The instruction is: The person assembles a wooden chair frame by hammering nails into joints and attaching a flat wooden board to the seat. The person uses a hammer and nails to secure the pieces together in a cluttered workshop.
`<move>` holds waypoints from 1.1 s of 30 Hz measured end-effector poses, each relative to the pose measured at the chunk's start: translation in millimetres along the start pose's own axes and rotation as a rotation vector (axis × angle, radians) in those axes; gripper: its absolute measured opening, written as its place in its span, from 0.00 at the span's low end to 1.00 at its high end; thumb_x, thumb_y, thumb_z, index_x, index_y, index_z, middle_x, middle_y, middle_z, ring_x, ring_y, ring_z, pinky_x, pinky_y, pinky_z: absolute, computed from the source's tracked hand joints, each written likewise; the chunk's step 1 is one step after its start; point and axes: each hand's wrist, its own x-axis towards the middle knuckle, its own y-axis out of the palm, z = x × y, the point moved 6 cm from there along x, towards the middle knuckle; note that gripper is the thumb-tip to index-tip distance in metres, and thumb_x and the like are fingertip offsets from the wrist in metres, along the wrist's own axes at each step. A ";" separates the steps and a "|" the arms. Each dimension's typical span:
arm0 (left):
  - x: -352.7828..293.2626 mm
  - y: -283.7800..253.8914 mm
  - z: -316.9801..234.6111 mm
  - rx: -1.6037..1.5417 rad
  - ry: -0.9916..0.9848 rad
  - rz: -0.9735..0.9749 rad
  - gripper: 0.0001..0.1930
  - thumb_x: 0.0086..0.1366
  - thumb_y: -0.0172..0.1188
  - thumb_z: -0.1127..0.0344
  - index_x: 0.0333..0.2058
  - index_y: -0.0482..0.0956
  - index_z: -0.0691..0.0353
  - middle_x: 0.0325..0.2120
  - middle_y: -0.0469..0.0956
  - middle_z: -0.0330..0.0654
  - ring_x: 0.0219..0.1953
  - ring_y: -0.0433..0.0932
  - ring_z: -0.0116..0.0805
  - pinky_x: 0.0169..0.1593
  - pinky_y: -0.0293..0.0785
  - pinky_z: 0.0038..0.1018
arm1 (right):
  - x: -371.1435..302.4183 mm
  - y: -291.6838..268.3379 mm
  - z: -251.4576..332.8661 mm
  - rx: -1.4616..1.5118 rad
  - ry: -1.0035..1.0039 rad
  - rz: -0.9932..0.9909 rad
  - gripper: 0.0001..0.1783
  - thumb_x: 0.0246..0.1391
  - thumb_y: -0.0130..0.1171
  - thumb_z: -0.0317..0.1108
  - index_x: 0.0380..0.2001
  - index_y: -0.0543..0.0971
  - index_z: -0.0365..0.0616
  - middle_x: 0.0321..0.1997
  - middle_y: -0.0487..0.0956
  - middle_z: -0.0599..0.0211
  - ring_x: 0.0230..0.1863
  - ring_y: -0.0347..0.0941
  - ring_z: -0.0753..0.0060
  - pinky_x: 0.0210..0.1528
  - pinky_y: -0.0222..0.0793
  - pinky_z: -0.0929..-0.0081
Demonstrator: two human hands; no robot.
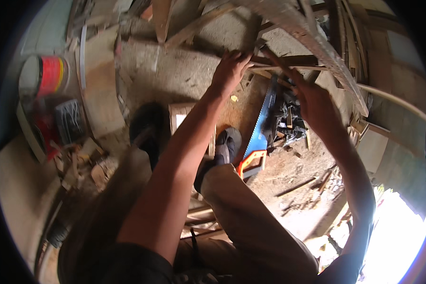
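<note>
My left hand (231,71) reaches forward, its fingers closed at the end of a wooden piece (300,60) that runs off to the right. My right hand (312,97) grips the handle of what looks like a hammer (279,60). The hammer slants up and left, its head close to the fingers of my left hand. Motion blurs the tool a little. Below the wooden piece, a handsaw (259,132) with a blue blade and an orange handle leans beside my shoe.
Wooden beams (293,28) cross at the far side. Offcuts and dark plastic scraps (293,123) litter the right floor. To the left stand a curved wooden panel (99,80) and a red-and-yellow labelled can (51,75). Bright light fills the lower right.
</note>
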 end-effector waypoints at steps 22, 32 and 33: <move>25.0 -98.7 -2.7 0.378 0.421 1.197 0.29 0.63 0.58 0.70 0.63 0.62 0.62 0.64 0.60 0.50 0.65 0.59 0.49 0.67 0.56 0.40 | -98.3 175.9 -116.5 0.469 0.585 -0.848 0.21 0.50 0.61 0.29 0.48 0.72 0.39 0.46 0.73 0.48 0.49 0.70 0.42 0.51 0.69 0.56; 39.3 -59.1 5.8 0.021 0.225 0.871 0.31 0.66 0.57 0.63 0.65 0.59 0.62 0.65 0.58 0.54 0.66 0.58 0.54 0.66 0.58 0.39 | -74.3 262.5 -249.7 0.237 0.726 -0.466 0.09 0.39 0.62 0.33 0.22 0.81 0.38 0.32 0.80 0.48 0.37 0.78 0.45 0.42 0.75 0.56; 30.8 -56.6 14.2 0.031 0.184 0.896 0.31 0.66 0.57 0.63 0.65 0.58 0.62 0.65 0.57 0.54 0.66 0.58 0.54 0.66 0.57 0.38 | -67.7 266.2 -247.1 0.214 0.724 -0.370 0.09 0.42 0.59 0.32 0.23 0.81 0.37 0.33 0.80 0.47 0.36 0.78 0.43 0.41 0.75 0.56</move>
